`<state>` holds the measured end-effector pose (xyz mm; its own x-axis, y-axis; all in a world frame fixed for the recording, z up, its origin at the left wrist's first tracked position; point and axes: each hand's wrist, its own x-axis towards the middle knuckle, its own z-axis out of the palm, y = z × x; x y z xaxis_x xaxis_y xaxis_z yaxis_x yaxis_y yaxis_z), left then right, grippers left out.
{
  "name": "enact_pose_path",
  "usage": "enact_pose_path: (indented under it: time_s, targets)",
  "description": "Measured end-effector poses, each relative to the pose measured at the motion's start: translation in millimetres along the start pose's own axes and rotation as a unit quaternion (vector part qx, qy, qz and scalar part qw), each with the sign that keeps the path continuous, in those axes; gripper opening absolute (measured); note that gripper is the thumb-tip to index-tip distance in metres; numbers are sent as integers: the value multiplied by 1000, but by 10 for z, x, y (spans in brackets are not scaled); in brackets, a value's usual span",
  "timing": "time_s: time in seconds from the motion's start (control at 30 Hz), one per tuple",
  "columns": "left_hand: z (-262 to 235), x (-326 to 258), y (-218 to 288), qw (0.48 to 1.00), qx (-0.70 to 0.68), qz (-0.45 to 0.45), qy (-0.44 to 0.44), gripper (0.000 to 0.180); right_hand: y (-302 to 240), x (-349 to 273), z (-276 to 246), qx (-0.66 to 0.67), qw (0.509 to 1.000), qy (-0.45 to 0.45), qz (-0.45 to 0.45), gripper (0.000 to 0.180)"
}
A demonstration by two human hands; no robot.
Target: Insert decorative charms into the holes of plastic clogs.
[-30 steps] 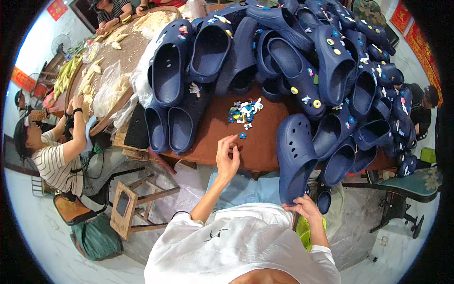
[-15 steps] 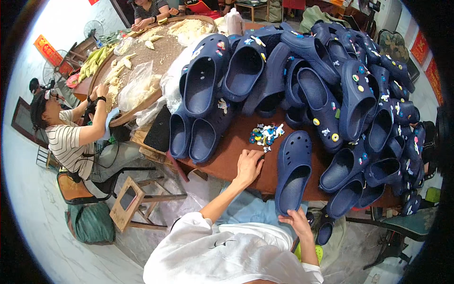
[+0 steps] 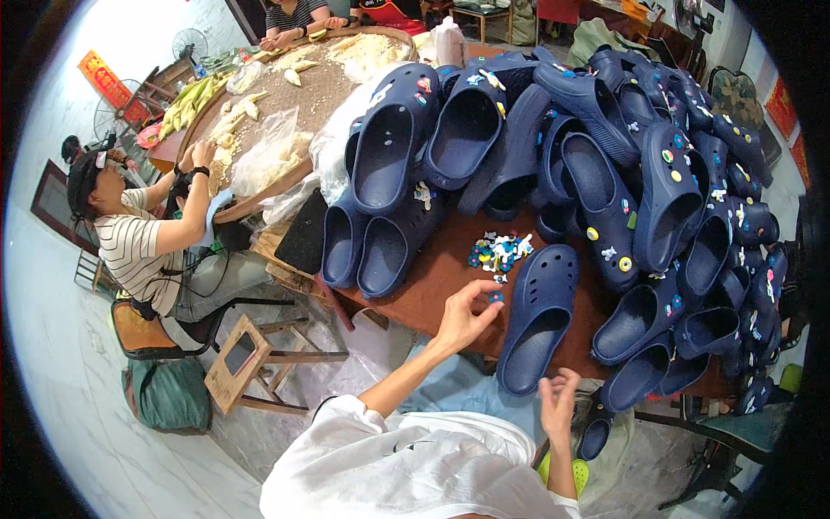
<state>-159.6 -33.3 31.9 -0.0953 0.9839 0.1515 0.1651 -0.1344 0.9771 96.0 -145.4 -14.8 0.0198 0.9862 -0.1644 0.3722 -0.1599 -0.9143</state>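
My left hand (image 3: 462, 318) pinches a tiny round blue shoe charm (image 3: 495, 297) between thumb and fingertip. The charm is small and bright blue, too small to see its picture. It sits just above the brown wooden table (image 3: 432, 281), at 6 o'clock from the little heap of colourful plastic charms (image 3: 497, 249).

Right beside my left hand, at 3 o'clock, lies one dark blue rubber clog with holes on its toe (image 3: 538, 316). It is empty and its heel pokes over the near table edge.

My right hand (image 3: 559, 403) is down below the table edge, at 6 o'clock from that clog. Its fingers are loose and spread, and it holds nothing.

A big pile of dark blue clogs (image 3: 605, 156) fills the table from 12 to 4 o'clock. The only bare wood is the small patch around the charms, near the table's edge.
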Motion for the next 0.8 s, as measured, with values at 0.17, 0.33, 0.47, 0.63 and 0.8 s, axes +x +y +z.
enact_pose_path:
  time_s: [0.17, 0.33, 0.47, 0.63, 0.8]
  targets:
    - [282, -164, 408, 991, -43, 96, -84, 33, -581, 213, -146, 78, 993, 55, -73, 23]
    - [553, -349, 571, 977, -15, 128, -171, 36, -830, 406, 10, 217, 970, -7, -106, 16]
    - [622, -387, 511, 981, -33, 109, -157, 38, -810, 471, 31, 240, 964, -18, -112, 14]
    - [704, -314, 524, 970, 13, 204, -133, 43, -772, 586, -69, 217, 969, -9, -117, 8]
    - [703, -491, 284, 987, -64, -14, -150, 50, -804, 841, -196, 203, 976, 31, -76, 11]
